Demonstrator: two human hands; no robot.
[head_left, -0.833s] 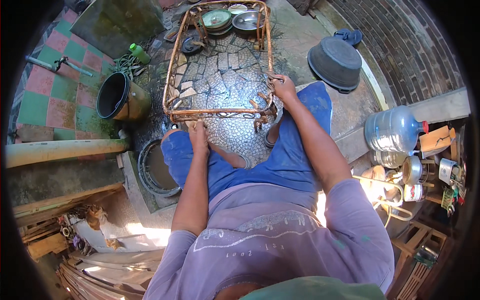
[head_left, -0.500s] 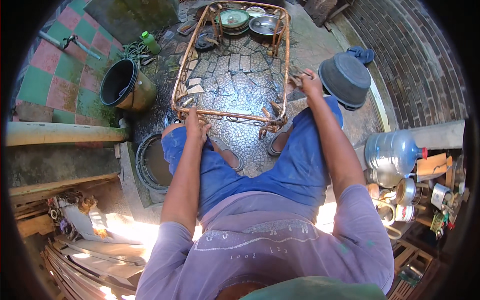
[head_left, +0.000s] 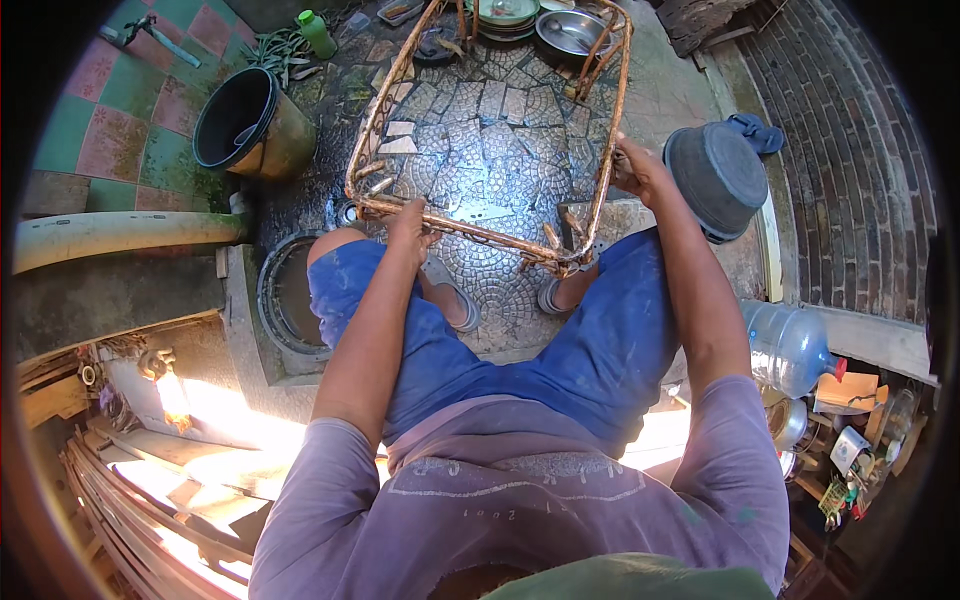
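A rusty rectangular metal frame (head_left: 489,236) with short legs and curled trim is tilted in front of my knees. My left hand (head_left: 408,232) is closed on its near rail, left of the middle. My right hand (head_left: 640,172) grips its right rail, with the thumb along the top and the fingers partly hidden. Through the frame's opening shows a wet floor of broken tile (head_left: 480,150). My sandalled feet stand on either side below the near rail.
Beyond the frame are stacked plates (head_left: 505,14) and a metal basin (head_left: 574,32). On the left stand a black bucket (head_left: 236,120), a green bottle (head_left: 317,36) and a round water-filled basin (head_left: 290,290). At right sit an upturned grey tub (head_left: 722,185) and a clear water jug (head_left: 785,345).
The frame has turned a little clockwise, its far end swinging right and its near right corner coming closer. My right hand has shifted to the right along with it. The whole view has shifted slightly.
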